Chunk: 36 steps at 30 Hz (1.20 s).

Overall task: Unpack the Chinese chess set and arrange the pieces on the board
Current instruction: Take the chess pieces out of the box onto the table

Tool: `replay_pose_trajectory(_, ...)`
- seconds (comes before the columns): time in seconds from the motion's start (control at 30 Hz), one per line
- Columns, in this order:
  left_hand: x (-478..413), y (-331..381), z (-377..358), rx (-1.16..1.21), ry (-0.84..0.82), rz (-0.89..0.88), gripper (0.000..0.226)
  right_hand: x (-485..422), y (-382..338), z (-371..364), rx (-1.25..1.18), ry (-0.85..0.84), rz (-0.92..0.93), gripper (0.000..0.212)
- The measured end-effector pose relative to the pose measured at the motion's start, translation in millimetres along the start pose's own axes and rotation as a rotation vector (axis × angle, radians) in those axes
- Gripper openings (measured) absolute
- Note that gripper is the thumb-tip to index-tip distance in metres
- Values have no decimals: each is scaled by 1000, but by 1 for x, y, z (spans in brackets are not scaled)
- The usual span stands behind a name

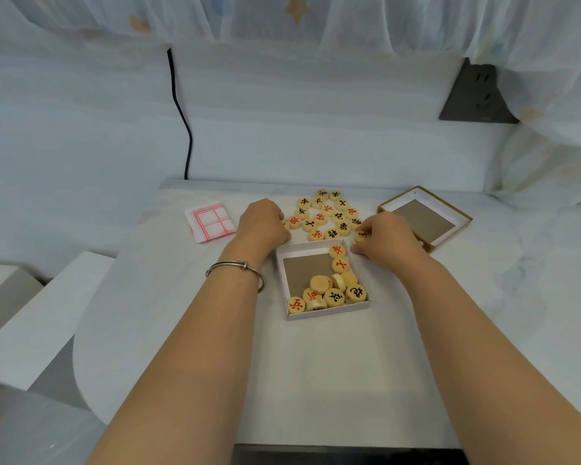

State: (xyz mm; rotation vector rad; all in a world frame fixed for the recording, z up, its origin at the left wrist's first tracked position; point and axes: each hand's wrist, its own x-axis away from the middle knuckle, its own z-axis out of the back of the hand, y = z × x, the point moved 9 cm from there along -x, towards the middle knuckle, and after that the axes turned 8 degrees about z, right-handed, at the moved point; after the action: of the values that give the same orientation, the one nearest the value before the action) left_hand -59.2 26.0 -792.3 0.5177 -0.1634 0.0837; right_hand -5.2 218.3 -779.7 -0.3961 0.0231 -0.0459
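**Both hands beyond the box, with the unpacked pieces behind them**

The move ahead, as I judge it, turns on the stacked pale wooden discs with red and black characters [334, 295] inside the shallow white cardboard box with a grey floor [281, 280]. They lie on the person's side of both hands, so either hand must draw back towards the worktop's near edge to reach them. The discs are round and have no long axis. As a group they run along the box's right wall and bunch into its near right corner, which makes the right hand [391, 238] the closer one.

That hand is just past the box's far right corner. Its thumb and fingers pinch a pale wooden disc with a black character [361, 235].

The left hand [265, 223] has a thin silver bangle [235, 267] on its wrist. It sits knuckles-up off the box's far left corner, with its fingers curled down at the left fringe of the spread of flat-lying discs [327, 213]. I cannot tell whether it holds one.

That spread lies between the box and the worktop's far edge. A folded white sheet with red grid lines [212, 223], probably the board, lies unopened just left of the left hand, towards the far left corner. The brown-edged box lid with a white inside [399, 199] rests upturned near the far right corner.

The worktop [316, 380] is white and matte, and its near left corner is rounded. Behind it is a pale padded wall with a black cable [182, 112] running down it and a dark socket plate [473, 95]. A sheer printed curtain [316, 18] hangs above.
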Motion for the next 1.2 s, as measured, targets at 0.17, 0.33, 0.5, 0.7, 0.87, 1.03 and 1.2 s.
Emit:
replay_pose_trajectory(0.17,9,5,2,76,3,-76,47,10,17,10,9,7,-94,24)
replay_pose_trajectory(0.33,22,11,-2,229,-86,-128,27,20,26,8,19,-1,-132,37)
replay_pose_trajectory(0.5,35,8,0,283,-132,-125,49,19,13,8,-188,163,-86,46)
replay_pose_trajectory(0.7,58,6,6,137,-54,-193,41,33,-4,14,-178,195,-21,42)
replay_pose_trajectory(0.87,93,24,6,-119,-6,-382,37,51,-36,13,-159,59,159,21)
replay_pose_trajectory(1.03,107,27,-2,-238,-53,-431,38,63,-47,-7,-45,-146,186,19)
replay_pose_trajectory(1.2,105,31,-11,-278,-78,-475,32,58,-39,-10,-31,-141,129,17)
